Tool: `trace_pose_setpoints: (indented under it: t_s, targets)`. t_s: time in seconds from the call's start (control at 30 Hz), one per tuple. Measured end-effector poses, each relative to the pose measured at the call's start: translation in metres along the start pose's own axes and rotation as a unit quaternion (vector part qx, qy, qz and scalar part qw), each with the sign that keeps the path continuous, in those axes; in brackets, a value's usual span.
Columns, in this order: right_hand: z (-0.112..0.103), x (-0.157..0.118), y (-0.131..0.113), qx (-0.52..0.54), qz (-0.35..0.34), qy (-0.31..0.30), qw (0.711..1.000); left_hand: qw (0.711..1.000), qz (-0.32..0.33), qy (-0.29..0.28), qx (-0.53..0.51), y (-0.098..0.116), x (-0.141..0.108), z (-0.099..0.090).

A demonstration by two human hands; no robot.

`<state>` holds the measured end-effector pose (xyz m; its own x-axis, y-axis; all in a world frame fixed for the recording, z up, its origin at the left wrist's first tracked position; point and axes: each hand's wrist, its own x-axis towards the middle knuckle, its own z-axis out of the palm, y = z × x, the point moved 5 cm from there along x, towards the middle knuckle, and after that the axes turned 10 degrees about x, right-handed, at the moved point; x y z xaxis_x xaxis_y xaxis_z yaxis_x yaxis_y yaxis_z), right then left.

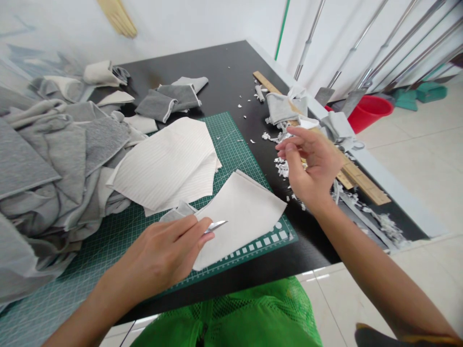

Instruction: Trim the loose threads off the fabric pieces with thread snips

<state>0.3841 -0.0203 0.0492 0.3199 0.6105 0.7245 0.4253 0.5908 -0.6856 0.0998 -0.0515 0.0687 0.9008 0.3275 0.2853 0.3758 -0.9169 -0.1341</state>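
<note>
We looked through one camera worn on the head, facing forward and down, so the view came from close above the black surface [224,62] and spread wide across it. Our left hand [162,255] and right hand [307,164] entered from the lower edge, near the lens, above the green mesh garment [224,318] at the bottom. The far corner of the surface pointed toward the top, and the tiled floor [415,164] lay beyond it to the right.
</note>
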Motion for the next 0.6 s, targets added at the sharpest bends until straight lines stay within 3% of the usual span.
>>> trace_pose_setpoints:
  t_s: [0.1, 0.27, 0.47, 0.6]
  targets:
    - [0.0, 0.0, 0.0, -0.002, 0.0, -0.001, 1.0, 0.999, -0.022, 0.001, -0.025, -0.001, 0.004, 0.002]
    - [0.0, 0.0, 0.001, -0.006, 0.0, -0.005, 1.0, 0.998, -0.019, -0.052, -0.014, -0.002, 0.008, 0.013]
    - [-0.001, 0.0, 0.002, -0.001, -0.009, 0.0, 1.0, 0.999, -0.015, -0.016, -0.037, -0.002, 0.008, 0.006]
    - [-0.001, 0.0, 0.0, 0.003, -0.007, -0.002, 1.0, 0.996, -0.035, -0.071, -0.034, -0.004, 0.008, 0.012]
